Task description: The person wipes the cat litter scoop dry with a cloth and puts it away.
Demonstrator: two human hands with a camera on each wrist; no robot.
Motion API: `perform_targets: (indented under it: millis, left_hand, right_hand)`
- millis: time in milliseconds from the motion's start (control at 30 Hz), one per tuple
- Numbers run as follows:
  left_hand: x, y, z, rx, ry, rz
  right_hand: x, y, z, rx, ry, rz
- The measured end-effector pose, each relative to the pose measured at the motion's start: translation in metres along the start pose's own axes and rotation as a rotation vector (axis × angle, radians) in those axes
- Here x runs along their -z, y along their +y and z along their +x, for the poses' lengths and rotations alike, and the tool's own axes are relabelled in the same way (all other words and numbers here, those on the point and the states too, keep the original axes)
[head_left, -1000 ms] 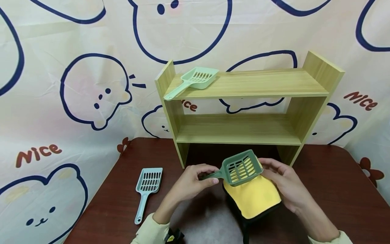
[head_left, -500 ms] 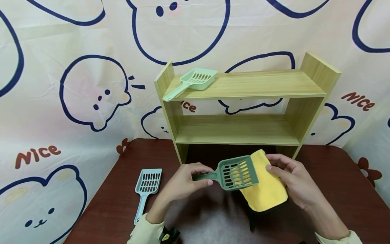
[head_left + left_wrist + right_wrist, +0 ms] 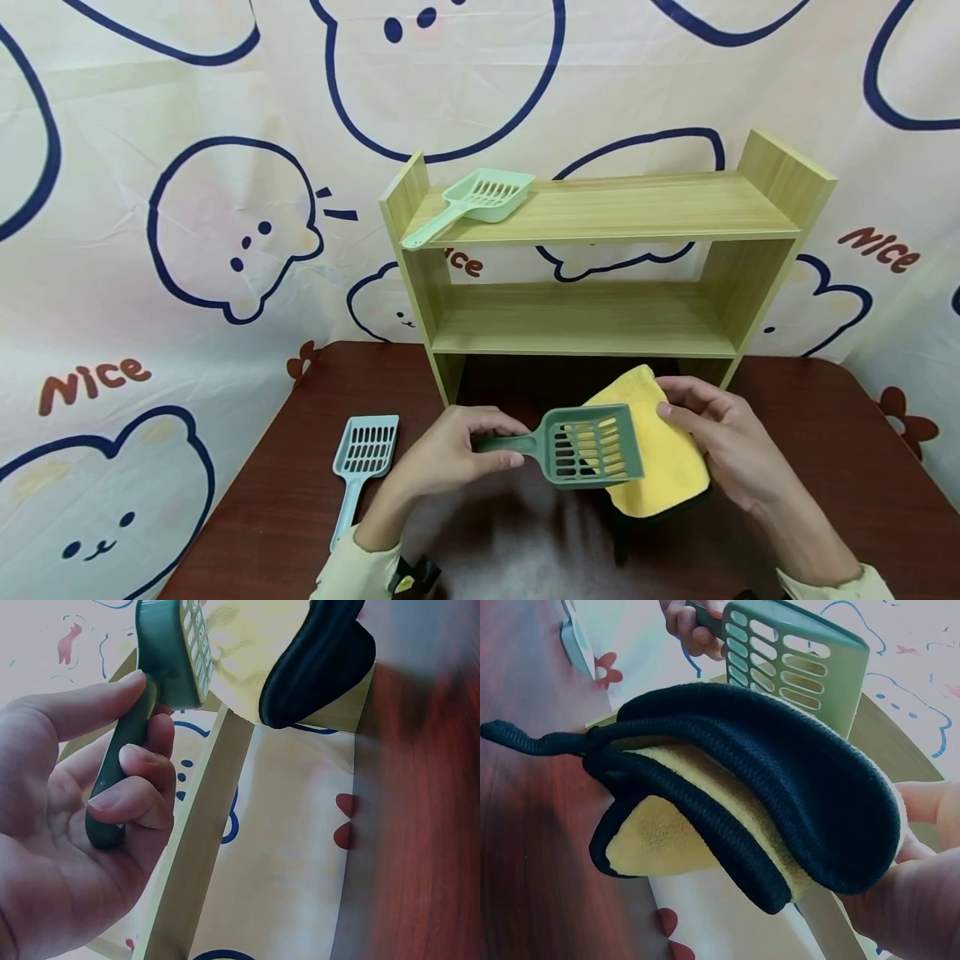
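Note:
My left hand [image 3: 453, 446] holds a dark green slotted litter scoop [image 3: 551, 447] by its handle, with fingers and thumb around it in the left wrist view. The scoop's head points right, above the table. My right hand [image 3: 731, 442] grips the right edge of a folded yellow cloth [image 3: 663, 467] with black trim. The cloth [image 3: 667, 836] shows several folds and a dangling black loop in the right wrist view. It lies behind the scoop's head in the head view, and yellow shows through the slots. Whether the two touch, I cannot tell.
A light blue litter scoop [image 3: 363, 462] lies on the dark red table [image 3: 262, 500] at left. A pale green litter scoop [image 3: 483, 196] rests on the top left of a wooden shelf [image 3: 585, 317]. Behind it hangs a cartoon-printed curtain [image 3: 90, 292].
The dark green scoop has moved slightly left and down and turned more level. The cloth has shifted right with my right hand, and more of it shows above the scoop.

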State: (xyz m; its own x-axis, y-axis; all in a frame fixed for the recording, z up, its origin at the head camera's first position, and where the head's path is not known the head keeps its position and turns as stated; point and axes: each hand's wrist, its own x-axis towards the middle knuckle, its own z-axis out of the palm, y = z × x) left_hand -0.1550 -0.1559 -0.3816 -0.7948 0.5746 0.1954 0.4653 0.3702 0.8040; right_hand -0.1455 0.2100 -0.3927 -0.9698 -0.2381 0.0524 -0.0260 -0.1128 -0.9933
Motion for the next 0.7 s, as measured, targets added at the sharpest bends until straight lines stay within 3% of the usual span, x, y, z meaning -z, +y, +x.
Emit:
perform_targets:
  millis: [500,700]
  left_hand:
    - [0.003,-0.003,0.000,-0.070,-0.052,-0.099]
    - [-0.004,-0.002,0.001,-0.065,-0.086,-0.166]
  right_hand:
    - [-0.005,0.001,0.000,0.016,-0.084,0.031]
    - [-0.013,0.008,0.001,0.045,-0.171,0.036]
